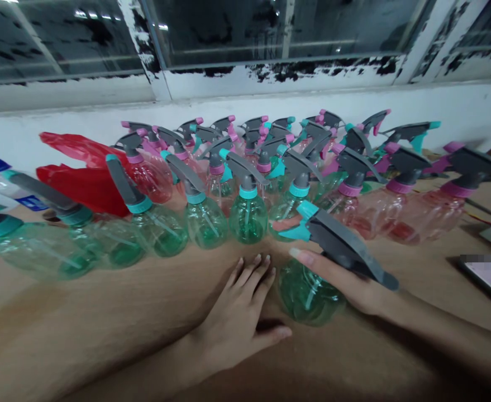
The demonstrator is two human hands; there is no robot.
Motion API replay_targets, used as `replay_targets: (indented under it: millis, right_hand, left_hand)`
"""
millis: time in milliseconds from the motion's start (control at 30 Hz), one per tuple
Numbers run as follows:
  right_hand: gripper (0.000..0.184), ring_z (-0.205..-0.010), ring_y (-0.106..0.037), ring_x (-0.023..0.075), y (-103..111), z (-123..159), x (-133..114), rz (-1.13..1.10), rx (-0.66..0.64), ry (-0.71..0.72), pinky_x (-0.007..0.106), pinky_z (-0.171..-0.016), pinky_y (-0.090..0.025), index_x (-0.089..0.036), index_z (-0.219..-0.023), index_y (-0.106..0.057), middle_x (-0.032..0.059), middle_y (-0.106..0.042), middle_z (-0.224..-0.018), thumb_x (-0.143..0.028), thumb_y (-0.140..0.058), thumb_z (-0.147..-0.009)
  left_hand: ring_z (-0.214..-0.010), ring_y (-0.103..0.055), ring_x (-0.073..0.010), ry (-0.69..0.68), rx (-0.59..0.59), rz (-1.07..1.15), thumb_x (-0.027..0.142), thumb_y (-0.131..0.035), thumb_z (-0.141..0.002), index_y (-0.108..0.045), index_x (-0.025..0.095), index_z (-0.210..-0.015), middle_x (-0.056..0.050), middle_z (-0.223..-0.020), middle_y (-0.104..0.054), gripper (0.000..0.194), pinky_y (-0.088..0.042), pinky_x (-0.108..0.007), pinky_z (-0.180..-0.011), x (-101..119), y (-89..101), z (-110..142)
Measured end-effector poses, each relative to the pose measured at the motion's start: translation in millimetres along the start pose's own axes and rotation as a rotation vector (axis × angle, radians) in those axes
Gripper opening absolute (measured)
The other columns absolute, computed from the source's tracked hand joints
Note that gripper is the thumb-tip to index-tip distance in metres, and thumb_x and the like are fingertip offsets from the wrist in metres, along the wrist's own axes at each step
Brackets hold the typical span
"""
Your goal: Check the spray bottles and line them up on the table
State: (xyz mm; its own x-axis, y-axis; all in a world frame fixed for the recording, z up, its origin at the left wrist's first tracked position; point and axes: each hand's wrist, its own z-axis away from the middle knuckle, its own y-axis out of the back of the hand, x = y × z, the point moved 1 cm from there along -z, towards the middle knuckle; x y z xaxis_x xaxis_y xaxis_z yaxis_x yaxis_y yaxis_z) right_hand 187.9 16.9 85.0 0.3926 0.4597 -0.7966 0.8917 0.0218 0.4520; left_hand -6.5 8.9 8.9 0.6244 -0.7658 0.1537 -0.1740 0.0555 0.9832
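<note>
My right hand (354, 282) is wrapped round the neck of a green spray bottle (308, 296), below its grey and teal trigger head. One finger reaches forward at the teal trigger, and the thumb lies along the near side. The bottle is close to the tabletop; whether its base touches cannot be told. Just left of it, my left hand (245, 312) lies flat on the wooden table (144, 324), fingers stretched out and holding nothing. Beyond the hands stands a row of green spray bottles (248, 215) with teal collars.
Pink spray bottles (400, 215) stand at the right and behind, several rows deep, against the white wall (81, 114). A red plastic bag (86, 184) and a blue-capped water bottle (17, 187) are at the left. A phone (490, 282) lies at the right edge.
</note>
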Motion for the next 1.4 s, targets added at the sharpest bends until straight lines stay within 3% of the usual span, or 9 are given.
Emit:
replay_targets:
  millis: [233,467,867,1100,1400]
  right_hand:
    - [0.033,-0.082,-0.068,0.0222,0.1,1.2,4.1,-0.093,-0.019,-0.037,0.036,-0.073,-0.056,-0.026,-0.114,-0.06,0.0034,-0.071,-0.094,-0.038,-0.06,-0.084]
    - [0.031,-0.107,-0.063,0.0197,-3.7,0.6,7.5,-0.252,-0.033,-0.005,0.033,-0.095,-0.051,-0.025,-0.115,-0.058,0.0034,-0.065,-0.119,-0.028,-0.063,-0.084]
    - [0.032,-0.106,-0.064,0.0212,-3.0,0.6,6.3,-0.229,-0.032,-0.002,0.036,-0.094,-0.051,-0.027,-0.115,-0.059,0.0023,-0.066,-0.118,-0.029,-0.063,-0.084]
    - [0.031,-0.11,-0.062,0.0186,-2.3,1.5,5.4,-0.227,-0.036,-0.003,0.032,-0.097,-0.05,-0.026,-0.114,-0.057,0.0018,-0.065,-0.119,-0.026,-0.063,-0.084]
    - [0.03,-0.107,-0.063,0.021,-2.4,-0.7,4.0,-0.231,-0.045,-0.01,0.037,-0.096,-0.05,-0.026,-0.114,-0.057,0.0035,-0.065,-0.117,-0.028,-0.062,-0.084]
  left_hand:
    - [-0.14,-0.019,-0.0302,0.005,0.0,0.0,0.069,-0.037,-0.089,-0.031,0.006,-0.143,-0.018,-0.15,-0.028,0.083,-0.016,-0.05,-0.113,-0.3,0.1,-0.1]
    - [-0.14,-0.02,-0.0306,-0.011,0.024,0.006,0.068,-0.038,-0.09,-0.031,0.005,-0.142,-0.019,-0.148,-0.031,0.082,-0.017,-0.052,-0.113,-1.0,-2.4,0.5]
    - [-0.14,-0.02,-0.0308,-0.013,0.014,-0.011,0.068,-0.038,-0.09,-0.032,0.004,-0.142,-0.018,-0.149,-0.029,0.083,-0.016,-0.051,-0.113,-0.2,-1.4,0.9]
    - [-0.14,-0.02,-0.0296,-0.007,0.019,0.004,0.068,-0.038,-0.09,-0.03,0.007,-0.143,-0.017,-0.149,-0.03,0.082,-0.017,-0.05,-0.113,-0.6,-0.6,0.7]
    - [-0.14,-0.021,-0.031,-0.004,0.013,0.004,0.068,-0.038,-0.089,-0.032,0.005,-0.142,-0.019,-0.149,-0.031,0.083,-0.017,-0.052,-0.113,0.4,0.3,0.8]
